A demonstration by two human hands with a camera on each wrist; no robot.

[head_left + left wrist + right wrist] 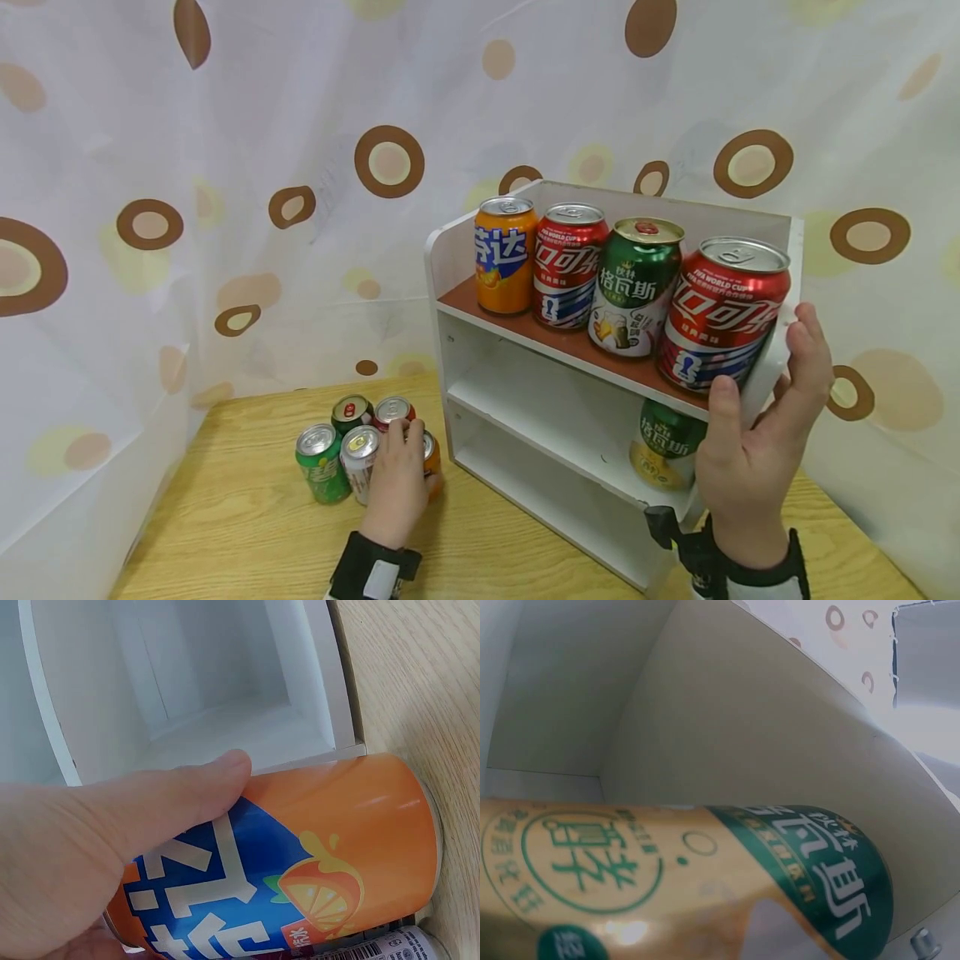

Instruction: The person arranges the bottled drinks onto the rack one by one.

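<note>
My left hand is down on the wooden table, fingers curled round an orange can that stands at the edge of a small cluster of cans, just beside the foot of the white shelf. My right hand grips the right side panel of that shelf, thumb on the front edge, fingers wrapped behind. Four cans stand along the top board, the red can nearest my right hand. A green and gold can sits on the middle board, close by my right hand
</note>
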